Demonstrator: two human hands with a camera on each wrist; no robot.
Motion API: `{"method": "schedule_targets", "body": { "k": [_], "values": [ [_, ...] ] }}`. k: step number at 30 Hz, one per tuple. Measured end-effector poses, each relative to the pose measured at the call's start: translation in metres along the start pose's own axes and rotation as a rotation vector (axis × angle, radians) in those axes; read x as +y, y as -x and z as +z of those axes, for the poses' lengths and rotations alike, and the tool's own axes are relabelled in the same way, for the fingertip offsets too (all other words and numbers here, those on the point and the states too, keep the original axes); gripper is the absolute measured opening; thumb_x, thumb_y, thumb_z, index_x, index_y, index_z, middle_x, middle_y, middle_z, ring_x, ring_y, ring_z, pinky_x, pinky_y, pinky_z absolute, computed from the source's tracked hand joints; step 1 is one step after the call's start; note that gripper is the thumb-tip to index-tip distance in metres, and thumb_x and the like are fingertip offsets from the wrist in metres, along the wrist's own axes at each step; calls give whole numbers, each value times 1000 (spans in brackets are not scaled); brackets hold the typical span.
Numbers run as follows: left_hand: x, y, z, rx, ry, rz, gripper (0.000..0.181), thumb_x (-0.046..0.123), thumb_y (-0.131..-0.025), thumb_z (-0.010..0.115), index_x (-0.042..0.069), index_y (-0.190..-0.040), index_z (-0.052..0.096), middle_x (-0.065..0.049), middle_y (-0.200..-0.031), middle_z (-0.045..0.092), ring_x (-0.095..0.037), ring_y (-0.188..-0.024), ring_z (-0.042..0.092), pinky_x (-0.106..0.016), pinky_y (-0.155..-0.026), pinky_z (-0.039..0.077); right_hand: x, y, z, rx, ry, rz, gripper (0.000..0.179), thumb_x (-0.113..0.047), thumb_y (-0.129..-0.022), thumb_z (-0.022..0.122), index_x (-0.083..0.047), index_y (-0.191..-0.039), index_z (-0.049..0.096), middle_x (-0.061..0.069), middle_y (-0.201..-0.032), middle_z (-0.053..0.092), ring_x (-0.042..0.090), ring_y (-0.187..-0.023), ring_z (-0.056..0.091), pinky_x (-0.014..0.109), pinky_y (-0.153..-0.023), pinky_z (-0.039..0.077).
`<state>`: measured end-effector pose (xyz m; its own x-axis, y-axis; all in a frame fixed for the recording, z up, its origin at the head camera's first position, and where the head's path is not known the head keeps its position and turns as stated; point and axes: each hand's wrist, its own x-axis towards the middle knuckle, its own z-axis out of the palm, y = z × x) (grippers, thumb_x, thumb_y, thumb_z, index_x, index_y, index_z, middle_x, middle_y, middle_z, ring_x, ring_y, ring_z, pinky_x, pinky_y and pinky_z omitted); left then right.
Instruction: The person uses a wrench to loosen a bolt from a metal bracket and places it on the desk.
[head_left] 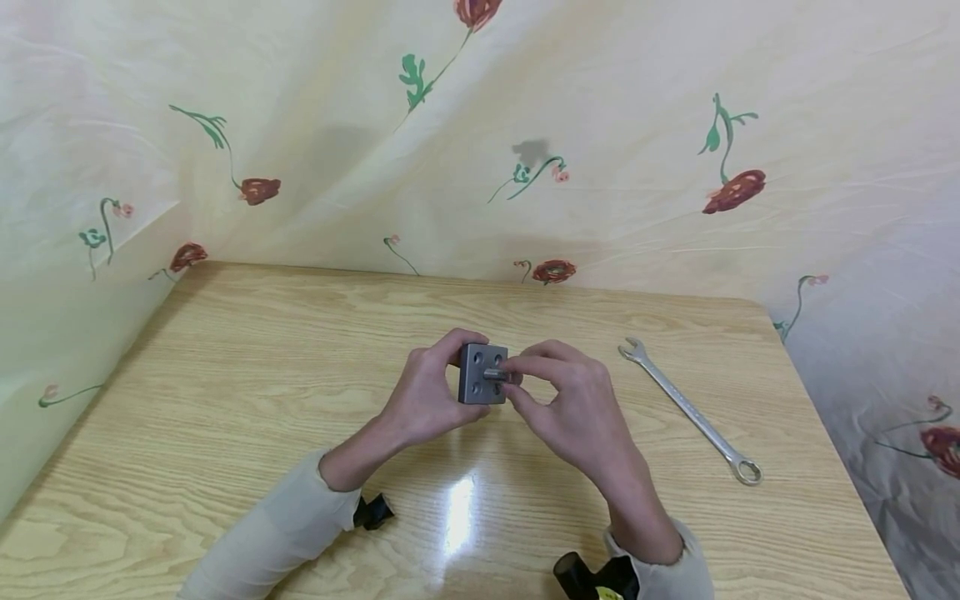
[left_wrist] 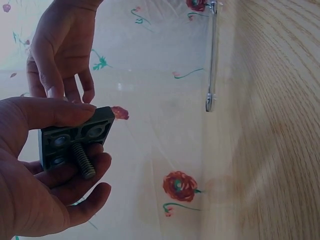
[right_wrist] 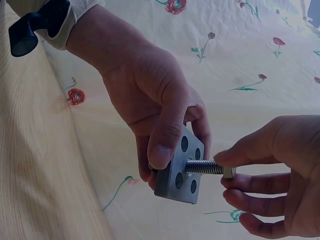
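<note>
A square grey metal plate (head_left: 472,393) with a hole near each corner is held above the table, gripped at its edges between the thumb and fingers of my left hand (head_left: 423,400). Through its middle passes a threaded bolt (right_wrist: 204,167). My right hand (head_left: 576,408) pinches the bolt's head between thumb and fingertips. A stretch of bare thread shows between head and plate in the right wrist view. From the plate's ribbed back face, the bolt's other end (left_wrist: 84,162) sticks out beside my left fingers in the left wrist view.
A combination wrench (head_left: 690,408) lies slantwise on the wood-grain table (head_left: 247,367), to the right of my right hand. Flower-patterned cloth (head_left: 322,167) hangs behind the table and along its left side. Black camera mounts (head_left: 373,511) are worn at both wrists.
</note>
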<state>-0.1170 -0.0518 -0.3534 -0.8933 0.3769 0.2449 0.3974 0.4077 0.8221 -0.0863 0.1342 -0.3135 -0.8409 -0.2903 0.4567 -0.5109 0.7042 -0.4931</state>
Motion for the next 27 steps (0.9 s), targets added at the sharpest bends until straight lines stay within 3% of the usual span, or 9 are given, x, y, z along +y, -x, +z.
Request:
{"method": "schedule_targets", "body": {
  "k": [9,17,22,27],
  "values": [
    [0,0,0,-2,1,-1,68,1,-60,85,8,-121,57,-8,-99,73,-18,-88,68,-38,-85,53,3,0,7,71,-86,-117,25,14,-65,71,-7,-78,74,4,-87,68,14,-81,63,28,-68,53],
    [0,0,0,-5,7,1,68,1,-59,85,7,-121,57,-8,-98,73,-18,-88,69,-38,-85,53,-1,0,7,32,-79,-92,28,19,-65,68,-7,-73,71,3,-90,65,14,-85,62,29,-68,54],
    [0,0,0,-7,7,-2,67,1,-60,85,7,-121,57,-8,-99,73,-18,-88,68,-38,-85,53,0,0,1,-30,-77,-73,31,11,-65,74,-9,-90,72,4,-100,64,16,-93,61,33,-76,54],
    [0,0,-1,2,7,2,67,2,-60,85,7,-121,57,-8,-99,73,-18,-88,68,-38,-86,53,1,-2,-4,-79,-34,35,41,-14,-71,84,-8,-109,68,5,-107,65,19,-97,64,36,-80,54]
  ]
}}
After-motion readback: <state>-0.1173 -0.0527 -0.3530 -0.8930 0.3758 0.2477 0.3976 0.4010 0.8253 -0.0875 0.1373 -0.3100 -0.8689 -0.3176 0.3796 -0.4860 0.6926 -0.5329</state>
